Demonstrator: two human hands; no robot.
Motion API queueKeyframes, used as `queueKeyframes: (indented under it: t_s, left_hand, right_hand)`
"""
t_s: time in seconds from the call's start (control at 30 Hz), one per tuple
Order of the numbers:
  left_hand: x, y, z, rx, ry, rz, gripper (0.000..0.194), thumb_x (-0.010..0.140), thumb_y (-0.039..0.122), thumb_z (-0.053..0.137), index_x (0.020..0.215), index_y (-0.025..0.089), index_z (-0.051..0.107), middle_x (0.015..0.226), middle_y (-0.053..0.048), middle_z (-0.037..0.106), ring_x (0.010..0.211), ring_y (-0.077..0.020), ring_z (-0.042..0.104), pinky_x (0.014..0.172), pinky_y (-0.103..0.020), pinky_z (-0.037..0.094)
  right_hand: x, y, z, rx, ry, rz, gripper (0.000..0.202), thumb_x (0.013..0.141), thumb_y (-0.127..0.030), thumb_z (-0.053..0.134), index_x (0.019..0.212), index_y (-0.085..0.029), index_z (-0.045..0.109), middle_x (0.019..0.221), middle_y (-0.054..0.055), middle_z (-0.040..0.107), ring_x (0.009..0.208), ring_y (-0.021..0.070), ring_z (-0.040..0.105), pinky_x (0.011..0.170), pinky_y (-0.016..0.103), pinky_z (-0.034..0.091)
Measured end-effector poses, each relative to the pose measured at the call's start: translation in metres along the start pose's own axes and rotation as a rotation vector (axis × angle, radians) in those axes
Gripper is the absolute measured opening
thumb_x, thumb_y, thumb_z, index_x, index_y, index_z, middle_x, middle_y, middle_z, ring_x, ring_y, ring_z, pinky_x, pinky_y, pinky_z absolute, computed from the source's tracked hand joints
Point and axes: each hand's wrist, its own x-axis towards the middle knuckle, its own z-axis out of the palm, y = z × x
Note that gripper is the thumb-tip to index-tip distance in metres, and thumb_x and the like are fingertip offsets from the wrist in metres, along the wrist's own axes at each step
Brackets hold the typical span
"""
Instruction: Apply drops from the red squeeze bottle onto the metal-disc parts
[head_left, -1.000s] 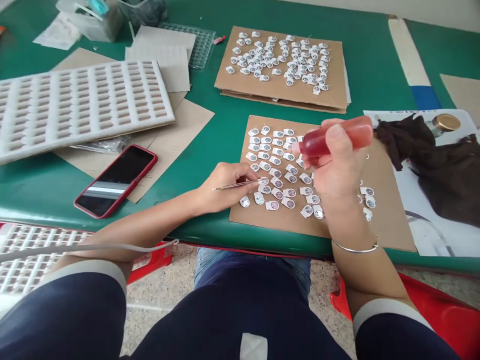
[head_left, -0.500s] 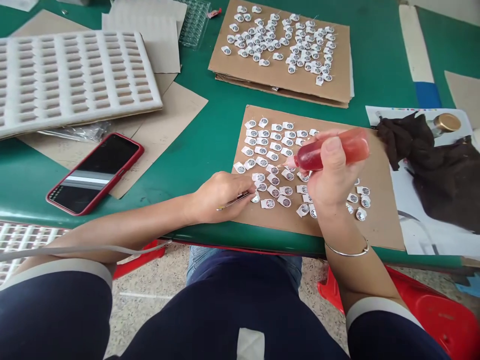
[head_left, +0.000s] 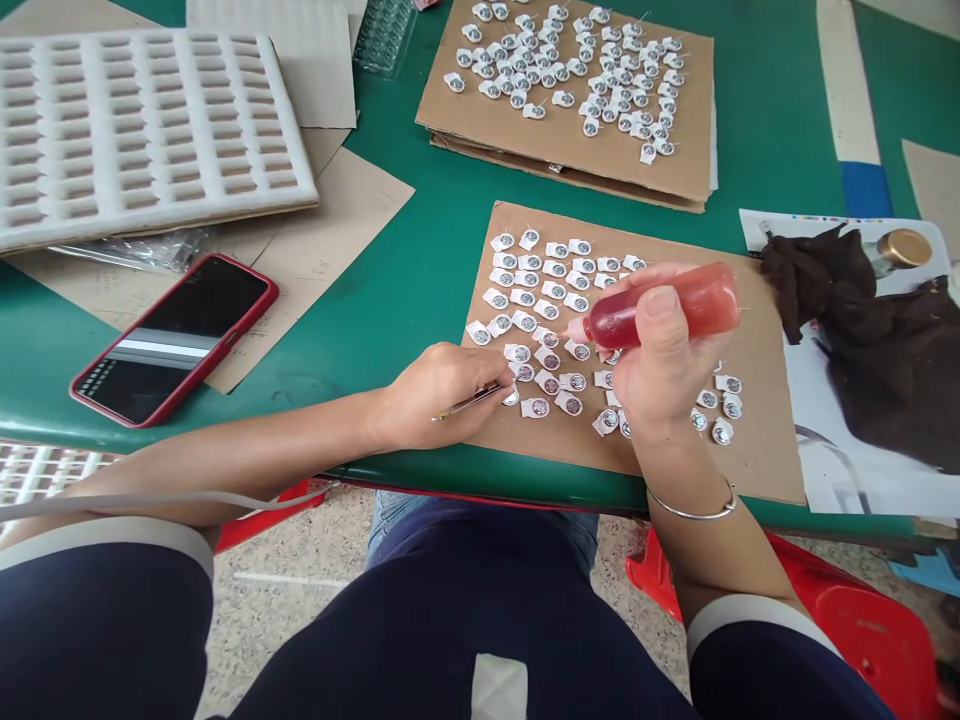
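My right hand [head_left: 660,350] is wrapped round a squeeze bottle [head_left: 675,305] of red liquid, tilted so its thin nozzle points left and down at the small round silver pieces. These silver pieces [head_left: 547,357], each on a white paper tab, lie in rough rows on a cardboard sheet [head_left: 757,400]. Resting at that sheet's lower left edge, my left hand [head_left: 442,395] pinches a thin metal tool [head_left: 469,403] with a pointed end; its other end is hidden by the fingers. Whether the nozzle touches a piece, I cannot tell.
Behind lies a cardboard stack [head_left: 570,150] with more silver pieces. At left are a red-cased phone [head_left: 176,340] and a white foam tray [head_left: 150,130] with slots. A dark cloth [head_left: 885,360] and a gold-lidded jar [head_left: 904,248] lie right. A cable [head_left: 187,497] crosses my left arm.
The view has shifted slightly, with the phone and foam tray now further left and higher. Both hands keep their grips, and the bottle's nozzle stays over nearly the same pieces.
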Motion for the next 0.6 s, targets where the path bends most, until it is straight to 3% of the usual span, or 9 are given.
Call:
queueKeyframes:
  t_s: [0.2, 0.37, 0.5, 0.6]
  left_hand:
    - [0.001, -0.002, 0.001, 0.014, 0.021, 0.032, 0.005, 0.084, 0.014, 0.051, 0.084, 0.016, 0.056, 0.078, 0.0, 0.065, 0.067, -0.0103, 0.06, 0.058, -0.021, 0.042]
    - [0.004, 0.0, -0.002, 0.028, -0.027, 0.072, 0.008, 0.084, 0.011, 0.047, 0.08, 0.015, 0.053, 0.068, 0.0, 0.059, 0.063, -0.0113, 0.055, 0.057, -0.023, 0.041]
    - [0.004, 0.007, -0.002, 0.191, -0.091, 0.131, 0.012, 0.081, 0.01, 0.045, 0.071, 0.016, 0.049, 0.064, -0.001, 0.054, 0.056, -0.012, 0.049, 0.052, -0.024, 0.039]
    - [0.002, 0.014, 0.002, 0.383, -0.103, 0.243, 0.015, 0.079, 0.007, 0.042, 0.068, 0.015, 0.047, 0.064, -0.003, 0.055, 0.053, -0.0127, 0.048, 0.048, -0.025, 0.039]
  right_hand:
    - [-0.001, -0.002, -0.001, 0.07, 0.015, 0.072, 0.02, 0.082, -0.048, 0.055, 0.085, -0.027, 0.055, 0.069, -0.003, 0.056, 0.049, 0.0136, 0.061, 0.038, 0.029, 0.047]
    - [0.0, -0.004, 0.0, 0.101, 0.014, 0.104, 0.022, 0.079, -0.048, 0.058, 0.083, -0.027, 0.057, 0.067, -0.003, 0.057, 0.048, 0.0127, 0.06, 0.039, 0.028, 0.049]
    - [0.0, -0.002, 0.005, 0.178, 0.009, 0.122, 0.02, 0.075, -0.042, 0.064, 0.082, -0.023, 0.059, 0.068, -0.003, 0.057, 0.047, 0.0134, 0.061, 0.035, 0.027, 0.047]
    - [-0.003, 0.002, 0.007, 0.155, -0.072, 0.133, 0.019, 0.076, -0.039, 0.065, 0.082, -0.023, 0.059, 0.067, -0.003, 0.058, 0.049, 0.0128, 0.062, 0.036, 0.026, 0.048]
